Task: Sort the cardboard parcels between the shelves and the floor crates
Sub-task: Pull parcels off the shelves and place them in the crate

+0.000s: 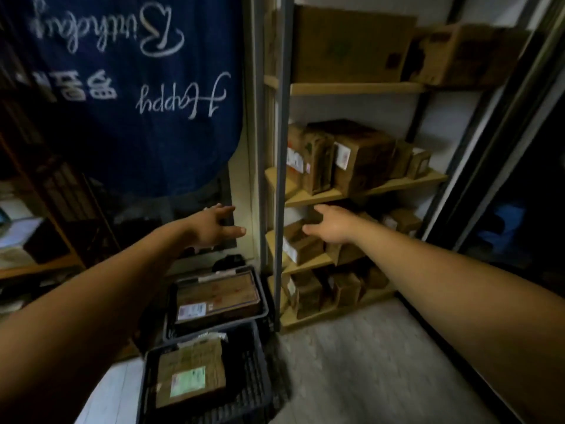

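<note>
Head view shows both bare arms stretched forward toward the shelves (315, 195), whose wooden boards carry cardboard parcels on every level. The right hand (334, 229) reaches in at the third board down. Its fingers are straight and hold nothing, and the fingertips lie at a dark parcel at the back of that level, though blur hides whether they touch it. Just below and to the left of that hand sits a small parcel with a white label (301, 244) at the front edge of the same board. The left hand (214, 228) hangs in the air with fingers spread and relaxed, holding nothing, in front of a dark panel left of the grey metal post (281, 179). Two dark floor crates (260, 371) stand below it, one behind the other. The nearer holds a flat parcel with a green label (192, 371), and the farther holds a flat brown parcel (218, 293). The step in hand looks like a reach to pick a parcel off the shelf. The next move probably calls for the right fingers to curl round one box and draw it clear of its neighbours without knocking the labelled one off the edge, while the left hand comes across to support it.
</note>
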The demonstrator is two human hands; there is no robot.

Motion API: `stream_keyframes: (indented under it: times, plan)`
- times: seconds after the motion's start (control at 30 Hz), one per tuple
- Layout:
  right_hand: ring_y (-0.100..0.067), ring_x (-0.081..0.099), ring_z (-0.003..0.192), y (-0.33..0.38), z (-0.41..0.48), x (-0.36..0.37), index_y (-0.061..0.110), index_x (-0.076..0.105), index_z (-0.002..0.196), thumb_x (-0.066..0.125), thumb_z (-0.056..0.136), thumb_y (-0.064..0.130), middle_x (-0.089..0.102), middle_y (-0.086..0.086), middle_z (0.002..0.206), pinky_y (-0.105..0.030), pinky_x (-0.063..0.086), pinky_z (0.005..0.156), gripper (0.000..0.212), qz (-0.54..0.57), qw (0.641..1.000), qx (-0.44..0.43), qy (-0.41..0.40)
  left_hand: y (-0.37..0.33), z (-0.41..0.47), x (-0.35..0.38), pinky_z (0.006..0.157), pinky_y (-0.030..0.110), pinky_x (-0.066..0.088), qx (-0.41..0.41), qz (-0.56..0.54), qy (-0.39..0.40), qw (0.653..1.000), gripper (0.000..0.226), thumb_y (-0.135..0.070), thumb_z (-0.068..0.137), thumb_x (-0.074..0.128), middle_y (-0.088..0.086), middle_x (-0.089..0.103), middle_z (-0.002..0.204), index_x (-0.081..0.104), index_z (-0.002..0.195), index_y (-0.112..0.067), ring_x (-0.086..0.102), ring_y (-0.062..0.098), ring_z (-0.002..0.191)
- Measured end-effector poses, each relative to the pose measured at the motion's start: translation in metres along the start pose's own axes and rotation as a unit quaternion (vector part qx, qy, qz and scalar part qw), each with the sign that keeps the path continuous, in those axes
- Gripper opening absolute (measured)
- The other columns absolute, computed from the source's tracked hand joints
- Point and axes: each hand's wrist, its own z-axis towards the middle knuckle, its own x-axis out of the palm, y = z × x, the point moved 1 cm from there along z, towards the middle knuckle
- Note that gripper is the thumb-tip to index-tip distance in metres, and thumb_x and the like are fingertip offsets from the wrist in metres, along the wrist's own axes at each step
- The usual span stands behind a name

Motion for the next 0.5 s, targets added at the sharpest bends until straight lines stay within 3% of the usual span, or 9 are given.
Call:
stream_keyframes:
  times: [0.2, 0.33, 0.5]
  plan:
    - [-0.028, 0.039, 0.134, -0.029, -0.021, -0.084, 0.019, 0.027, 0.15, 0.056, 0.089, 0.052, 0.033, -0.006, 0.152, -0.036, 0.039, 0.104, 0.075, -0.014, 0.997, -0.007, -0.072, -0.099, -0.009, -0.038, 0.117, 0.045, 0.01, 0.04, 0.038, -0.057, 0.997, 0.079, -0.052, 0.087, 0.056, 0.0, 0.004, 0.16, 0.015, 0.151, -0.028, 0.004, 0.025, 0.147]
    - [-0.027, 0.032, 0.139, -0.065, -0.032, -0.137, 0.018, 0.025, 0.151, 0.054, 0.091, 0.05, 0.026, -0.006, 0.156, -0.033, 0.033, 0.107, 0.074, -0.037, 0.993, -0.012, -0.115, -0.164, -0.002, -0.048, 0.117, 0.049, 0.014, 0.042, 0.049, -0.094, 0.993, 0.081, -0.052, 0.085, 0.059, 0.0, 0.006, 0.16, 0.016, 0.15, -0.031, 0.009, 0.027, 0.146]
    - [-0.026, 0.036, 0.136, -0.13, -0.036, -0.221, 0.021, 0.025, 0.15, 0.053, 0.091, 0.053, 0.029, -0.003, 0.154, -0.035, 0.038, 0.105, 0.073, -0.035, 0.986, -0.026, -0.158, -0.265, 0.01, -0.061, 0.115, 0.046, 0.017, 0.071, 0.051, -0.142, 0.986, 0.078, -0.05, 0.087, 0.057, 0.002, 0.012, 0.159, 0.016, 0.15, -0.032, 0.018, 0.027, 0.144]
